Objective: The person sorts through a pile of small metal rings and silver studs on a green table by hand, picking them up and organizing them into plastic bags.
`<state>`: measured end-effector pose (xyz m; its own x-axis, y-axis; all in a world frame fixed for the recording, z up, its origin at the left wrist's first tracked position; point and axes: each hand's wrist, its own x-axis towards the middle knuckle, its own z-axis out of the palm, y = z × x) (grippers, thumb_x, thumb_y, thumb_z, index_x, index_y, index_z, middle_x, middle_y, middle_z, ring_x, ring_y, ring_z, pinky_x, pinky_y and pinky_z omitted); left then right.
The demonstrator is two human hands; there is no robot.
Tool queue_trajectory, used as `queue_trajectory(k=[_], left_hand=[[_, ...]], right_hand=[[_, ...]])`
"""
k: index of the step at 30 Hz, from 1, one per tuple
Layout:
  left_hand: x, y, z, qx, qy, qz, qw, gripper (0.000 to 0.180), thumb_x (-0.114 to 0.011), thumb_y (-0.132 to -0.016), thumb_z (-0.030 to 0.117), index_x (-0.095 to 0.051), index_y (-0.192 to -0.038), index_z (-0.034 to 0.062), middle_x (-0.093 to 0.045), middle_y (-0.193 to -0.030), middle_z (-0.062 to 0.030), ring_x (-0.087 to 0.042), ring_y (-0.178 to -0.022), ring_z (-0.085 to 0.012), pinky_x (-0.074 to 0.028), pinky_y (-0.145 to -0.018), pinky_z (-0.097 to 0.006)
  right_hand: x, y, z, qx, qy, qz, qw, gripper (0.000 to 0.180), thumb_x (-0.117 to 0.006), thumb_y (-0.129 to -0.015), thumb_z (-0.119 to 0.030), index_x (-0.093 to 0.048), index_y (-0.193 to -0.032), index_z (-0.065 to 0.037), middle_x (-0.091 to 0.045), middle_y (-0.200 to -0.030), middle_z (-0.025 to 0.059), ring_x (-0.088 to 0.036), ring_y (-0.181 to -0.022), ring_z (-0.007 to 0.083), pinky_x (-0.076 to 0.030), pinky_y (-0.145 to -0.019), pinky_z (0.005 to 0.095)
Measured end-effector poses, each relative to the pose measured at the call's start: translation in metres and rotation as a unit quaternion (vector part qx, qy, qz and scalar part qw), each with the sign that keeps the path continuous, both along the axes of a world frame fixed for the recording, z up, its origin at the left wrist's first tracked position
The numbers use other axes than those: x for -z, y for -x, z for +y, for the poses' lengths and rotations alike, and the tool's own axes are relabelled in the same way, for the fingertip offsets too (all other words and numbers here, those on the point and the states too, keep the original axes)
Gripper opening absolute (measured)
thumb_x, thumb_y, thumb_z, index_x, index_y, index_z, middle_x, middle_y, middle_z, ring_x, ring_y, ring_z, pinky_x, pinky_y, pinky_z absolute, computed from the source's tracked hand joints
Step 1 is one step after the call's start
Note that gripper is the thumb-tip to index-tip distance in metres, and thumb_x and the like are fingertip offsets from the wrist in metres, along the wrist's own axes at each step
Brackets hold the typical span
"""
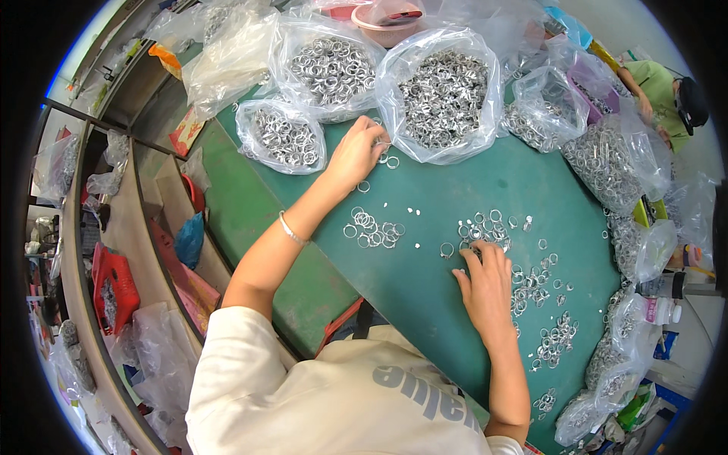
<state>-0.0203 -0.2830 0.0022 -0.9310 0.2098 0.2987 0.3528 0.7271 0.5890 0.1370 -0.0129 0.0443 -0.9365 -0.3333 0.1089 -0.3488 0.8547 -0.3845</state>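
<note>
My left hand (pixel 355 155) reaches to the far side of the green table, between the bags, its fingers curled in and a silvery ring at the fingertips. Loose rings (pixel 392 162) lie right beside those fingertips. My right hand (pixel 487 288) is over the table with its thumb apart from the fingers. Those fingertips touch the near edge of a pile of silvery rings (pixel 494 225). Between the two hands sits a smaller group of rings (pixel 371 230). More rings (pixel 557 339) trail down the table to the right of my right forearm.
Open clear bags of rings (pixel 444 95), (pixel 332 72) and a smaller bag (pixel 284 138) line the far edge. Several more bags (pixel 607 163) crowd the right edge. A pink basket (pixel 385 30) stands behind. Shelves with a red basket (pixel 114 288) are at left. Another person (pixel 656 91) is at far right.
</note>
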Motion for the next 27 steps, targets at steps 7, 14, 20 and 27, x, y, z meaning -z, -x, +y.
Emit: queue_trajectory(k=[7,14,20,27], left_hand=[[-0.019,-0.060,0.004,-0.025,0.127,0.083,0.988,0.032,-0.072,-0.077,0.014,-0.060,-0.105,0.0039,-0.051,-0.116,-0.0139,-0.050,-0.109,-0.0321,-0.042,-0.089,-0.040],[0.014,-0.075,-0.026,-0.040,0.014,0.034,0.999,0.037,-0.074,-0.075,0.018,-0.060,-0.105,0.0029,-0.049,-0.125,-0.0156,-0.046,-0.117,-0.0355,-0.040,-0.097,-0.043],[0.011,-0.061,-0.012,-0.049,0.130,0.072,0.988,0.035,-0.070,-0.077,0.013,-0.055,-0.106,-0.0010,-0.049,-0.121,-0.0185,-0.048,-0.113,-0.0370,-0.042,-0.095,-0.042],[0.022,-0.077,-0.037,-0.062,0.101,0.083,0.990,0.029,-0.058,-0.082,-0.001,-0.056,-0.110,-0.0024,-0.049,-0.126,-0.0196,-0.048,-0.117,-0.0362,-0.042,-0.098,-0.041]], right_hand=[[0.008,0.002,-0.006,-0.014,0.006,0.038,0.999,0.048,-0.069,-0.078,-0.014,-0.053,-0.124,-0.009,-0.047,-0.130,0.0106,-0.040,-0.125,0.0331,-0.034,-0.099,0.0479],[0.030,0.000,0.007,0.023,-0.081,0.033,0.996,0.042,-0.065,-0.082,-0.013,-0.055,-0.122,-0.009,-0.045,-0.135,0.0083,-0.034,-0.132,0.0293,-0.027,-0.106,0.0538],[0.020,-0.001,0.000,0.041,-0.003,0.031,0.999,0.030,-0.062,-0.083,-0.009,-0.059,-0.113,-0.004,-0.048,-0.131,0.0112,-0.036,-0.131,0.0306,-0.024,-0.106,0.0560],[0.020,-0.017,0.015,0.109,-0.017,0.042,0.993,0.030,-0.062,-0.084,-0.009,-0.060,-0.113,-0.005,-0.047,-0.131,0.0124,-0.037,-0.131,0.0313,-0.023,-0.105,0.0549]])
